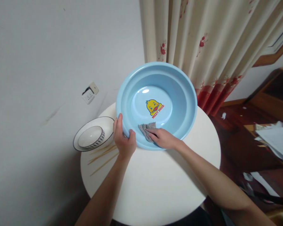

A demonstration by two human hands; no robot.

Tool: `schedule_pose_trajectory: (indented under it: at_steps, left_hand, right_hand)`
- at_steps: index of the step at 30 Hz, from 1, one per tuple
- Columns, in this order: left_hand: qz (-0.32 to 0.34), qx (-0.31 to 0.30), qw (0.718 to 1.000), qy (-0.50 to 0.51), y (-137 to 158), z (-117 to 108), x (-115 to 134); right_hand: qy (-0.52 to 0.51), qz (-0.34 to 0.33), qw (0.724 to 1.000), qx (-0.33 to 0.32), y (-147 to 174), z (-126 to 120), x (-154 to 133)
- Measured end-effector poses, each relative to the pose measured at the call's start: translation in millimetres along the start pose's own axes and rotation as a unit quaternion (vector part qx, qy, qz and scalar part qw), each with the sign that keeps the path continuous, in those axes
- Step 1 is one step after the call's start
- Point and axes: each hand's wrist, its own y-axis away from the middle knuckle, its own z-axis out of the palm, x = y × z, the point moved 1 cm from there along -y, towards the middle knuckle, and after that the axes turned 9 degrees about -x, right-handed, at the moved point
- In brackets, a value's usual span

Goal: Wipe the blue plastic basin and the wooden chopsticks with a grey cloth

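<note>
A light blue plastic basin [181,94] with a yellow duck print on its bottom is tilted toward me over a round white table [153,182]. My left hand [124,138] grips the basin's rim at the lower left, the thumb on the inner side. Inside the near wall, my right hand [163,138] presses a grey cloth [145,132] against the plastic, its fingers on top of the cloth. Part of the cloth is covered by those fingers.
Left of the basin, a small patterned bowl [91,137] sits in a larger white bowl [108,124]. Several wooden chopsticks [101,155] lie beside them. A wall socket [88,96] and a curtain [202,47] are behind. Papers [277,139] lie at the right.
</note>
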Motion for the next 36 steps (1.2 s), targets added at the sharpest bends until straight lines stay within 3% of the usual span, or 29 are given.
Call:
schedule_pose_trajectory:
  at_steps: [6, 10, 13, 16, 23, 26, 31, 36]
  left_hand:
    - [0.001, -0.001, 1.0, -0.003, 0.1, -1.1, 1.2]
    - [0.016, -0.004, 1.0, -0.011, 0.8, -2.3, 1.6]
    - [0.018, -0.01, 1.0, -0.016, 1.3, -2.5, 1.3]
    - [0.011, -0.011, 1.0, -0.02, 1.5, -2.4, 0.4]
    - [0.011, 0.0, 1.0, -0.015, 0.4, -2.6, 2.1]
    - [0.007, 0.0, 1.0, -0.01, -0.2, -2.8, 2.8]
    - [0.011, 0.0, 1.0, -0.001, -1.1, -3.2, 0.2]
    - [0.011, -0.006, 1.0, -0.003, -1.1, -3.4, -1.9]
  right_hand:
    - [0.064, 0.073, 0.995, -0.012, 1.0, -5.2, 1.3]
    - [0.129, 0.172, 0.976, -0.014, 1.8, -8.2, 2.1]
    - [0.149, 0.206, 0.967, -0.009, 1.4, -8.3, 2.7]
    - [0.142, 0.183, 0.973, -0.013, 0.2, -7.4, 2.5]
    - [0.035, -0.007, 0.999, -0.011, -0.2, -0.5, -2.9]
    - [0.036, -0.01, 0.999, -0.006, 1.5, 1.4, -5.6]
    - [0.114, 0.105, 0.988, -0.027, 4.5, -5.1, -5.3]
    - [0.171, 0.271, 0.947, 0.008, 5.8, -11.4, -1.3]
